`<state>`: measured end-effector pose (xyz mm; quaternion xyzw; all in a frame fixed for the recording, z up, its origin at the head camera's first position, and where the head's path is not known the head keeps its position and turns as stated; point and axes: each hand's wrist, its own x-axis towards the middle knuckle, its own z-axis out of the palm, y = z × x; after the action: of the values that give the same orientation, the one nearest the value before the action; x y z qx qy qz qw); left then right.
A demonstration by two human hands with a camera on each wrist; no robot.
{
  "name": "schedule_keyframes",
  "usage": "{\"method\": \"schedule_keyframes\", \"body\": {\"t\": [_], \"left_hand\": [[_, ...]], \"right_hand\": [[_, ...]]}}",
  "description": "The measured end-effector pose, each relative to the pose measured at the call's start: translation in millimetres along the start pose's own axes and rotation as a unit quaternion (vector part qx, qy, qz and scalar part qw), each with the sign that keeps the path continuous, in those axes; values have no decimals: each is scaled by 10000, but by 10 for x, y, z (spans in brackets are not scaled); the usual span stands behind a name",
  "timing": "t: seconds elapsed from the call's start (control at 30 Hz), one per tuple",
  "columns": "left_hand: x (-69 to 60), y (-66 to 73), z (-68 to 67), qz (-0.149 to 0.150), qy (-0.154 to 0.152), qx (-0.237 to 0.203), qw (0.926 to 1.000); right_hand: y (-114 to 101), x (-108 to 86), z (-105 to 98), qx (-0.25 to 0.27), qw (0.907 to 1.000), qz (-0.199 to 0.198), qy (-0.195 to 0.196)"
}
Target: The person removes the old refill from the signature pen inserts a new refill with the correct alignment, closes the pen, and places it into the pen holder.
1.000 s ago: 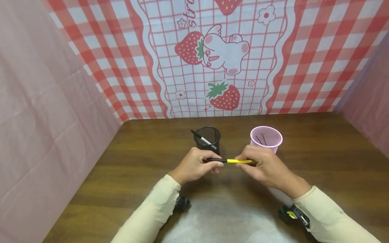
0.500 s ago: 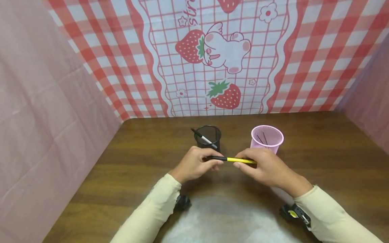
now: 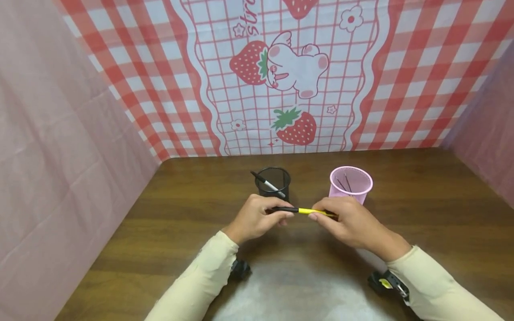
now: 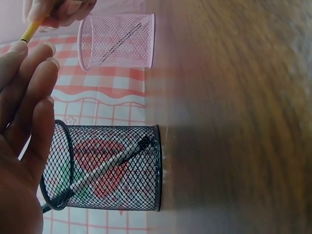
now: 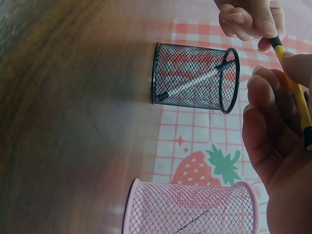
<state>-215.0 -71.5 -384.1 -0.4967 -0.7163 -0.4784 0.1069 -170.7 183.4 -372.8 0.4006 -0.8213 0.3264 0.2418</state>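
Note:
Level in front of me, a pen with a yellow barrel (image 3: 304, 211) and a black end is held between both hands. My left hand (image 3: 253, 218) pinches the black end between thumb and fingers. The yellow part is gripped by my right hand (image 3: 353, 220), whose thumb lies along the barrel in the right wrist view. Just beyond the left hand stands a black mesh pen holder (image 4: 112, 168), with a white pen (image 3: 273, 184) with black ends leaning in it. A pink mesh pen holder (image 3: 351, 171) stands behind the right hand, containing thin dark sticks (image 4: 119, 45).
Both holders stand upright on a brown wood-grain table (image 3: 160, 249). A red-and-white checked cloth (image 3: 168, 98) with strawberries hangs at the back. Pink cloth (image 3: 72, 147) closes off both sides. Black wrist cameras (image 3: 241, 269) sit under the sleeves.
Both hands stay nearly in place, holding the same pen. Its right end sits slightly lower relative to its left end than a second ago. The holders have not moved.

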Motion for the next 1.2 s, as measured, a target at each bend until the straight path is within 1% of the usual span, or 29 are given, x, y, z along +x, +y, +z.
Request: {"method": "schedule_keyframes", "body": {"t": [0.2,0.4,0.57,0.8,0.93,1.03,1.2], "left_hand": [[9,-6,-19,-161,-56,37,9998],[23,7,-18,-311,-119,-4,9994],[2,7,-15,-370,-170,33,9992],[-25,-12,0,-432,-148,-11,9990],[-20,-11,2,-429,-159,-14,9990],[-15,-19,7,-427,-152,-12,9990],[-22,-32,16,-398,-159,-63,9991]], "right_hand": [[16,12,0,14,9995,-229,200],[27,-3,-1,26,9998,-135,143],[22,-6,20,33,9997,-167,186],[34,-4,46,118,9995,-166,260],[42,3,60,-91,9989,-292,358],[45,10,61,-300,9990,-178,265],[38,7,43,-475,9985,242,-89]]}}
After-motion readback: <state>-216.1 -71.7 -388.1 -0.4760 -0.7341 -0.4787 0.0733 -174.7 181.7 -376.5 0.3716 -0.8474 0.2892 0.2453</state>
